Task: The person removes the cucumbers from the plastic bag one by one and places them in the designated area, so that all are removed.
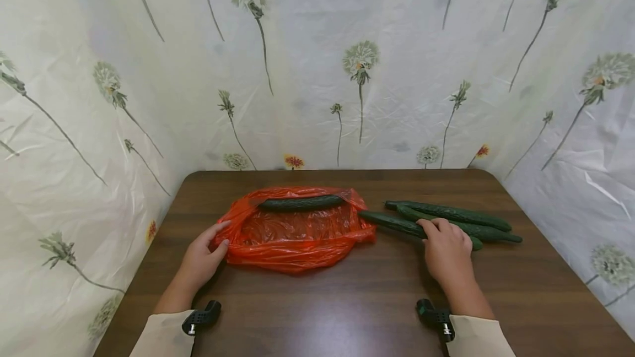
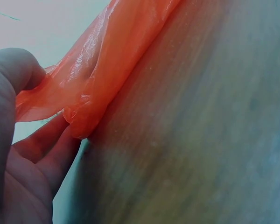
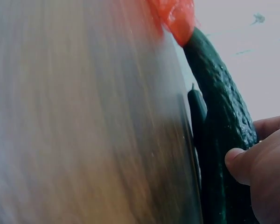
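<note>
On the table lies a red plastic bag [image 1: 297,258], its mouth spread wide, with one dark green cucumber [image 1: 300,203] at the far side inside the opening. The left hand [image 1: 202,255] holds the bag's left edge; in the left wrist view the thin red film [image 2: 91,79] runs between thumb and fingers. At the right, the right hand [image 1: 448,249] grips a cucumber [image 1: 392,222] from above, thumb on one side and fingers on the other. That cucumber's left tip meets the bag's right edge. Its bumpy skin [image 3: 219,88] shows in the right wrist view.
Beside and beyond the right hand lie other cucumbers, one long dark one [image 1: 456,214] at the back of the group. The brown wooden table [image 1: 317,307] reaches a pale curtain [image 1: 307,70] with printed dandelions at the back and sides.
</note>
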### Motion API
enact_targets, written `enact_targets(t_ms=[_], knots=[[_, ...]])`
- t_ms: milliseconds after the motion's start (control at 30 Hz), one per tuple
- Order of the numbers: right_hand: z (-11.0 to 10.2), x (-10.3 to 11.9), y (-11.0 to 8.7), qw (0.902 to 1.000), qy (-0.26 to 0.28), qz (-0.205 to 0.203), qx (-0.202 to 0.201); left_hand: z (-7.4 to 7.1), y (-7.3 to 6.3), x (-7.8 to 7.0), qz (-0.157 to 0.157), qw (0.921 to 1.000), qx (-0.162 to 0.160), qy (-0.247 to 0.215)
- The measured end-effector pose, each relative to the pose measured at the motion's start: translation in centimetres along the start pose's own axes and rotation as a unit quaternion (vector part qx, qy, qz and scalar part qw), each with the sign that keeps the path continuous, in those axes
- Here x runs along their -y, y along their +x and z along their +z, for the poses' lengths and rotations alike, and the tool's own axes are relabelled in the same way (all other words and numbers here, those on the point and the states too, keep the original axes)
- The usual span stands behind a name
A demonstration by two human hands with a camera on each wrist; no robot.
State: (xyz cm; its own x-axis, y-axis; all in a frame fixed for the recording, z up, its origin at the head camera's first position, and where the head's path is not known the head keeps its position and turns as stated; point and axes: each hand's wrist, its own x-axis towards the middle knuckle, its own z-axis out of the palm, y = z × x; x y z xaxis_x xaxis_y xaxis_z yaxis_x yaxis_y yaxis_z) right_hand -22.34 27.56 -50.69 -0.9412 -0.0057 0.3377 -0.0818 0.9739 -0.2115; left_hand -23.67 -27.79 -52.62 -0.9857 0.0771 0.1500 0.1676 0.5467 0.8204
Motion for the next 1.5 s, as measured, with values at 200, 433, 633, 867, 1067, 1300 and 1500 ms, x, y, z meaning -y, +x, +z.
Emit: enact_targets(t_ms=[200,433,633,867,1067,1300,1500], knots=[[-0.3,-0.6,-0.1,1.0,0.002,0.004,0.002,0.0,0.0,0.0,0.007,1.0,-0.003,0.004],[-0.8,-1.4,-0.1,0.9999,0.004,0.011,0.0,0.1,-0.1,0.2,0.013,0.9999,-0.007,0.003],[-1.0,-2.6,-0.2,0.9998,0.003,0.02,0.009,0.1,0.0,0.2,0.013,0.9999,-0.007,0.002],[-1.2,-3.7,-0.3,0.9994,0.001,0.028,0.023,0.1,-0.1,0.2,0.007,1.0,-0.005,0.003],[-1.4,-4.2,-0.4,0.9992,0.005,0.029,0.028,0.0,-0.1,0.0,0.007,1.0,-0.006,0.002],[-1.5,-4.9,-0.7,0.9984,0.008,0.041,0.039,0.0,-0.1,0.0,0.005,1.0,-0.006,0.005],[-1.6,-5.5,-0.9,0.9977,0.009,0.05,0.046,0.0,-0.1,0.0,0.003,1.0,-0.006,0.006]])
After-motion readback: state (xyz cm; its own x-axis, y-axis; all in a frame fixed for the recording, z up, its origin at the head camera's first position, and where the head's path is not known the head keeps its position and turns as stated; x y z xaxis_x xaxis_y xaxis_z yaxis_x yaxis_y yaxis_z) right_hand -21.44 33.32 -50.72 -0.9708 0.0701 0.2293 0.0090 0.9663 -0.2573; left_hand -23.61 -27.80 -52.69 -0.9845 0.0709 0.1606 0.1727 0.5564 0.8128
